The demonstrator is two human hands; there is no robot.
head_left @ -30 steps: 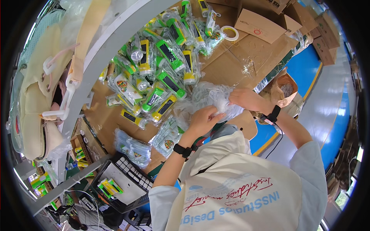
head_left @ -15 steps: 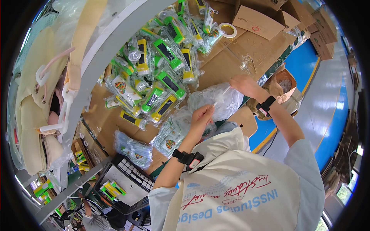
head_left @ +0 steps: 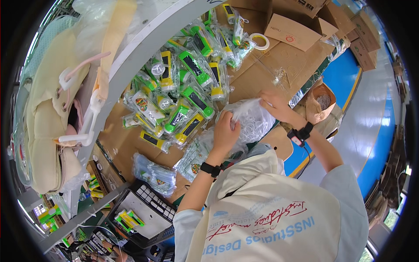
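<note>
At the edge of the brown cardboard-covered table (head_left: pixel 267 70), the right hand (head_left: pixel 276 106) pinches the gathered top of a translucent plastic bag of pale rings (head_left: pixel 254 126); the left hand (head_left: pixel 226 132) curls against it, grip unclear. Judged step: bag-top handling, calling for two-handed control.

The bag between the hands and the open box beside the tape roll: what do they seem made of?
Bag: likely thin, glossy plastic film; see-through, wrinkled, with highlights. Open box: apparently matt cardboard; dull brown, folded flaps.

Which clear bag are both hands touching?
The bulging bag, with the left hand and right hand at its top; the flat bags lie stacked, others wrap gadgets.
</note>
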